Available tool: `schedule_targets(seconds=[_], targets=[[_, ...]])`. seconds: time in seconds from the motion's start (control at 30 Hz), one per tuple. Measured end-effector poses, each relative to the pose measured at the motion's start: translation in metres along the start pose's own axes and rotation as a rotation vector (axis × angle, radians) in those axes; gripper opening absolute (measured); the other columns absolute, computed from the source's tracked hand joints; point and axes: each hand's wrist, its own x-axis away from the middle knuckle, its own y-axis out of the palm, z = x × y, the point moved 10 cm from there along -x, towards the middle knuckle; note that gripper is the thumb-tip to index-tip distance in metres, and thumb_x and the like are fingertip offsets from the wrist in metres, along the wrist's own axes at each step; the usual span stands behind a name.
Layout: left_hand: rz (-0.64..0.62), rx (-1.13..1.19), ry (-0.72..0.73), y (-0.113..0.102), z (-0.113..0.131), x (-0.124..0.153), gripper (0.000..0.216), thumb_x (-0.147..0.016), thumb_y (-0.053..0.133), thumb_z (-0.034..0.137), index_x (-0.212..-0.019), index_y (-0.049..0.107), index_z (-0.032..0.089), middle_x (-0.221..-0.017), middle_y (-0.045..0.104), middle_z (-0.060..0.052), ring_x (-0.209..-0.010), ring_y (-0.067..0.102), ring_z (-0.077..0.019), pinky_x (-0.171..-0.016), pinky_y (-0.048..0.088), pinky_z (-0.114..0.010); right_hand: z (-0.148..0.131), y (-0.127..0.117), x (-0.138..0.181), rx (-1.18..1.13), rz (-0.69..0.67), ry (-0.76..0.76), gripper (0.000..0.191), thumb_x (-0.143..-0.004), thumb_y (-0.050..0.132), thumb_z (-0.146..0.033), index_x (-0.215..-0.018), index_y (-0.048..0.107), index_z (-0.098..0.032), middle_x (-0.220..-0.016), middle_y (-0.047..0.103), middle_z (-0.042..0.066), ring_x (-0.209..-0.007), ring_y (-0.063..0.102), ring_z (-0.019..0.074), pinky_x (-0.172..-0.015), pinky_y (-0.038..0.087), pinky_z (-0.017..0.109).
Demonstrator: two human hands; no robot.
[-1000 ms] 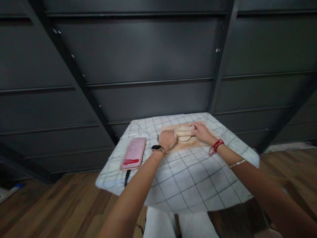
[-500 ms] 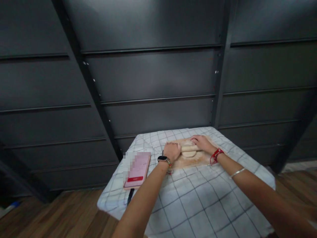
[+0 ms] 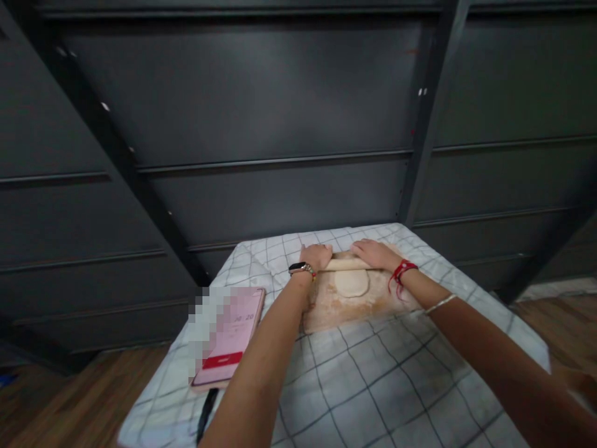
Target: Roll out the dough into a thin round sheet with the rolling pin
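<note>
A pale rolling pin (image 3: 346, 264) lies crosswise at the far edge of a flat round of dough (image 3: 352, 284). My left hand (image 3: 316, 255) is closed over the pin's left end, while my right hand (image 3: 375, 254) wraps its right end. Both palms press down from above, and some fingers are hidden. Under the dough is a floured brownish board (image 3: 326, 316). A smartwatch (image 3: 299, 267) is on my left wrist; a red cord bracelet (image 3: 403, 270) circles my right.
A white checked cloth (image 3: 354, 373) covers the small table. To the left lies a pink phone (image 3: 233, 342) with a dark cable (image 3: 207, 410) at its lower end. A dark metal panel wall (image 3: 280, 124) rises right behind the table; wooden floor (image 3: 93, 392) shows at the sides.
Both hands have pushed the rolling pin away from me, from over the dough's middle to its far side, so more of the dough shows. The camera view has tilted and come closer.
</note>
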Motion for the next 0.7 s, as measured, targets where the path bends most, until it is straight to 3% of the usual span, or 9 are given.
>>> schedule_targets(seconds=[0.17, 0.37, 0.6, 0.7], targets=[[-0.03, 0.074, -0.063, 0.006, -0.012, -0.021, 0.047, -0.099, 0.02, 0.026, -0.118, 0.062, 0.016, -0.123, 0.062, -0.015, -0.118, 0.055, -0.0271, -0.101, 0.035, -0.051, 0.021, 0.005, -0.02, -0.144, -0.005, 0.069, 0.031, -0.098, 0.038, -0.023, -0.095, 0.067, -0.011, -0.103, 0.068, 0.016, -0.093, 0.061, 0.0227, -0.085, 0.041, 0.032], [-0.016, 0.13, -0.119, -0.002, -0.015, -0.04, 0.05, -0.098, 0.02, 0.026, -0.115, 0.065, 0.012, -0.124, 0.061, -0.018, -0.12, 0.053, -0.0292, -0.106, 0.028, -0.055, 0.037, 0.016, -0.029, -0.188, 0.025, 0.087, 0.039, -0.099, 0.034, -0.025, -0.09, 0.069, -0.011, -0.096, 0.07, 0.015, -0.086, 0.061, 0.0216, -0.08, 0.042, 0.031], [-0.038, 0.213, -0.117, 0.008, -0.018, -0.035, 0.052, -0.099, 0.019, 0.028, -0.117, 0.064, 0.012, -0.129, 0.058, -0.016, -0.122, 0.052, -0.0272, -0.105, 0.03, -0.049, 0.036, 0.023, -0.034, -0.045, -0.032, 0.057, 0.03, -0.097, 0.041, -0.028, -0.099, 0.069, -0.017, -0.103, 0.069, 0.013, -0.096, 0.06, 0.023, -0.084, 0.042, 0.032], [-0.042, 0.186, -0.108, 0.011, -0.018, -0.029, 0.053, -0.099, 0.017, 0.029, -0.119, 0.063, 0.012, -0.129, 0.058, -0.016, -0.123, 0.051, -0.0263, -0.104, 0.032, -0.046, 0.033, 0.023, -0.031, 0.001, -0.061, 0.077, 0.035, -0.098, 0.039, -0.034, -0.101, 0.069, -0.016, -0.103, 0.069, 0.013, -0.098, 0.06, 0.0233, -0.086, 0.042, 0.032]])
